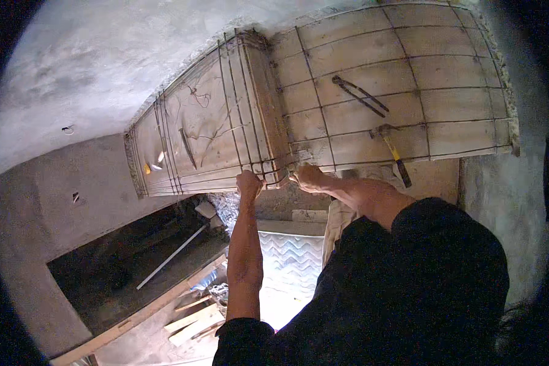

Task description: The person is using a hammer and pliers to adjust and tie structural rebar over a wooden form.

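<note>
Steel reinforcing bars (254,122) run in a bundle down to the near edge of a boarded form, where they cross other bars. My left hand (249,185) is closed around a bar at that near edge. To its right, beside the corner of the wooden riser board (273,116), my right hand (310,177) is closed, fingers pinched together; what they hold is too small to tell. A pair of long-handled pincers (361,97) lies on the bar grid (416,79) at the right. Nearer me rests a hammer (394,154) with a yellow and black handle, its end past the form's edge.
Loose thin wire (199,96) and a dark rod (188,148) lie on the left boards. Below the form are a patterned mattress (290,253), timber pieces (195,323) and a dark opening with a pale bar (172,257). Plastered walls (500,201) stand around.
</note>
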`<state>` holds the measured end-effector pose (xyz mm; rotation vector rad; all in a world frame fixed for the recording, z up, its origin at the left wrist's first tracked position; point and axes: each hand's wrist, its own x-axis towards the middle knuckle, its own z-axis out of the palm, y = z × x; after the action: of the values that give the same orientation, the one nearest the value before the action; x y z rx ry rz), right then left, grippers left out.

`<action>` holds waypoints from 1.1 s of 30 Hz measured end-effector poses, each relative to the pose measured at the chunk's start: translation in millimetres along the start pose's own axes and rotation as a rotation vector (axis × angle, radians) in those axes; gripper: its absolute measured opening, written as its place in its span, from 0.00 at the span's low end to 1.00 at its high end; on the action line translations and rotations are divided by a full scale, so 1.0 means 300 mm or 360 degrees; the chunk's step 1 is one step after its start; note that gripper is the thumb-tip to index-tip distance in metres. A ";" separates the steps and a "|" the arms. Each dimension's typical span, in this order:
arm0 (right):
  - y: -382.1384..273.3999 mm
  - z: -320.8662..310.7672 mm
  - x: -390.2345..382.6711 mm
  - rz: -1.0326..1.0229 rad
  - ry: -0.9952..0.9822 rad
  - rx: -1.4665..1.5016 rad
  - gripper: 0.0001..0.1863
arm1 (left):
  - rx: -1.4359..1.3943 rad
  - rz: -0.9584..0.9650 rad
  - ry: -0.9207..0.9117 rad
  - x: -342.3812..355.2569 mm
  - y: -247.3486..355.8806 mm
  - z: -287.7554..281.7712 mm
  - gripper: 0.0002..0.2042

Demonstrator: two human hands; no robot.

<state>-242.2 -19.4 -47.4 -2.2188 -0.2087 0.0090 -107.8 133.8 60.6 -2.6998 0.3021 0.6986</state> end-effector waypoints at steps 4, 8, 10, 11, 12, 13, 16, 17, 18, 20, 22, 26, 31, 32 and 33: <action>-0.003 0.015 -0.021 -0.0130 0.0085 0.0126 0.18 | -0.0068 0.0019 -0.0035 0.003 -0.029 0.034 0.21; -0.039 0.024 -0.016 0.0207 -0.0225 0.0263 0.10 | 0.0389 0.0167 0.0150 0.025 -0.051 0.082 0.25; 0.001 0.066 0.003 0.0373 -0.0350 0.0151 0.10 | 0.0591 0.0361 0.0131 0.032 -0.022 0.056 0.24; -0.019 0.038 -0.003 0.0372 -0.0276 0.0265 0.11 | 0.0437 0.0196 0.0072 0.019 -0.007 0.038 0.23; -0.037 -0.010 -0.007 0.0382 -0.0194 0.0378 0.12 | 0.0271 0.0109 0.0125 -0.001 0.009 0.021 0.22; -0.031 -0.008 0.003 0.0350 -0.0324 0.0411 0.14 | 0.0190 0.0114 0.0136 0.005 -0.034 0.042 0.22; -0.023 -0.023 0.007 0.0140 -0.0193 0.0341 0.16 | 0.0179 0.0184 0.0326 -0.023 -0.040 0.036 0.21; -0.005 -0.011 0.006 0.0126 -0.0226 0.0325 0.16 | 0.0148 0.0160 0.0319 -0.049 -0.032 0.027 0.21; 0.001 -0.009 0.010 0.0103 -0.0232 0.0214 0.16 | 0.0013 0.0079 0.0387 -0.083 -0.017 0.005 0.19; 0.022 -0.012 0.017 0.0071 -0.0250 0.0085 0.16 | -0.0144 -0.0013 0.0458 -0.148 0.019 -0.015 0.17; 0.026 -0.025 0.023 -0.0020 -0.0061 0.0236 0.15 | -0.0925 -0.0327 0.0725 -0.250 0.058 0.004 0.14; 0.028 -0.027 0.010 -0.0131 -0.0083 -0.0128 0.16 | -0.1386 -0.0661 0.0864 -0.346 0.148 0.168 0.11; 0.044 -0.035 0.054 -0.0252 -0.0208 -0.0178 0.13 | -0.3637 -0.0653 0.0180 -0.330 0.275 0.403 0.09; 0.042 -0.038 0.052 -0.0285 -0.0240 -0.0207 0.13 | -0.3967 -0.0671 0.0165 -0.313 0.305 0.422 0.09; 0.021 -0.043 0.056 -0.0293 -0.0222 -0.0194 0.13 | -0.3842 -0.0322 0.0334 -0.258 0.306 0.571 0.08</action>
<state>-223.7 -30.8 -43.4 -2.3137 -0.5019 0.0519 -273.9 121.9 -66.0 -4.4691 -2.1928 0.8203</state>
